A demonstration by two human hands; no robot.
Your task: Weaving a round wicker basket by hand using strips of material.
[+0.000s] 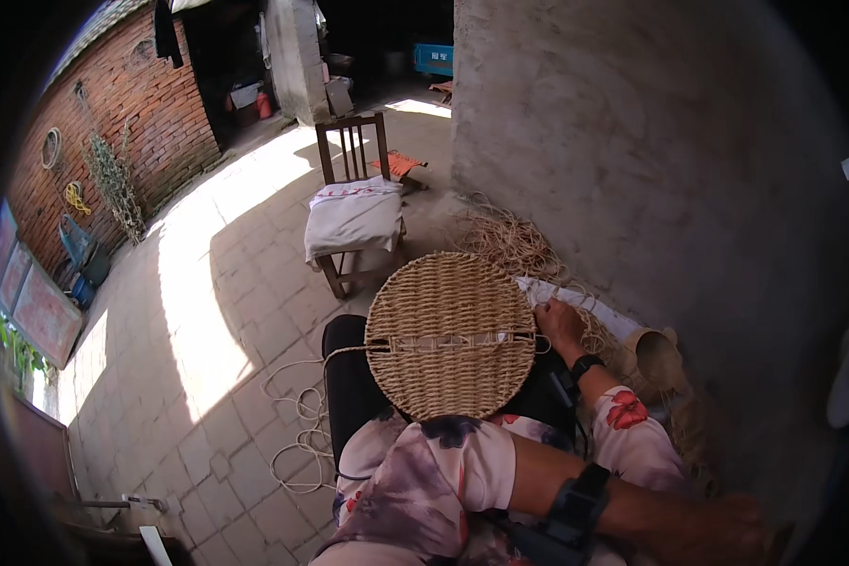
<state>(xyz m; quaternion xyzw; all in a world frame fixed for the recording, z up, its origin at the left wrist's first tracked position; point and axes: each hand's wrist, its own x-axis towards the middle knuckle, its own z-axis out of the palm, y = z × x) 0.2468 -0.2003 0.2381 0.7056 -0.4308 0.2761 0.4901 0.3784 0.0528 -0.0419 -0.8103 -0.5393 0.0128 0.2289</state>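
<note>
A round woven straw-coloured piece (451, 387) rests on my lap, with a straight gap across its middle bridged by thin strands. A cord (349, 350) leaves its left edge and trails in loops beside my leg. My right hand (561, 325) is by its right edge, fingers curled; what they hold, if anything, is hidden. A thin strand lies close to that hand. My left arm crosses in front of my body to the far right. There my left hand (731, 530) is in shadow near the frame's edge, its fingers too dark to make out.
A wooden chair (354, 217) with a pale cloth on its seat stands ahead, an orange-topped stool (401, 164) behind it. Loose fibre strands (509, 243) lie against the grey wall (623, 141). A beige cylindrical container (657, 358) is at my right. Paving covers the floor; a brick wall (132, 104) rises far left.
</note>
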